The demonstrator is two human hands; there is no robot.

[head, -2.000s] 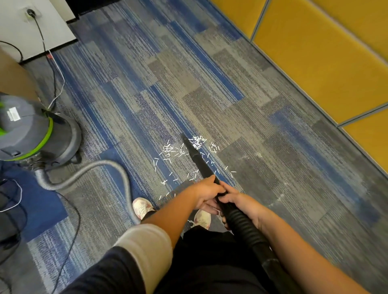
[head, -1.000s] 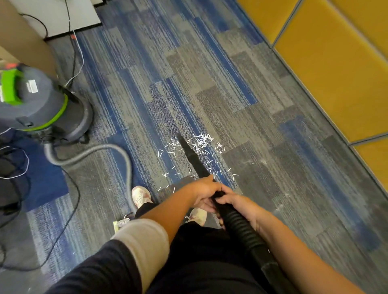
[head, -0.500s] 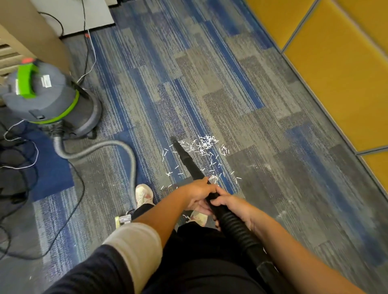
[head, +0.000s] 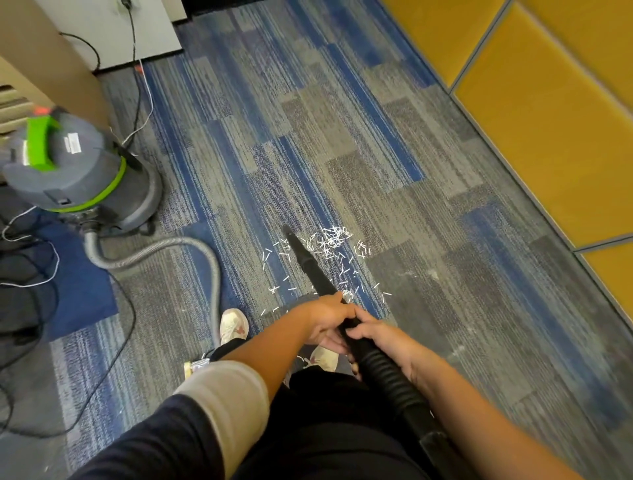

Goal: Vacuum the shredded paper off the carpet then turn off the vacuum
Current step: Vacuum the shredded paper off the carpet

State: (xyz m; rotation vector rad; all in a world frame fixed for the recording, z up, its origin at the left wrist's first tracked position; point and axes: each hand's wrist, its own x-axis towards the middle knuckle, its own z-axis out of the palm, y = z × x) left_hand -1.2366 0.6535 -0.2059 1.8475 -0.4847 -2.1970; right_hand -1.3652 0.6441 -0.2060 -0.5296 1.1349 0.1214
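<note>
Two grips curled round nozzle point(head: 308, 263), left hand point(head: 325, 315) ahead of right hand point(head: 380, 339); shredded paper point(head: 330, 240) around tip

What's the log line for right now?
left hand: grips nozzle | right hand: grips hose | nozzle tip: at shredded paper | carpet: not cleared

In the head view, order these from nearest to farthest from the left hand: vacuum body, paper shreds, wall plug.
1. The paper shreds, just ahead of the left hand, around the nozzle.
2. The vacuum body, far to the left.
3. The wall plug, at the top left edge.
</note>
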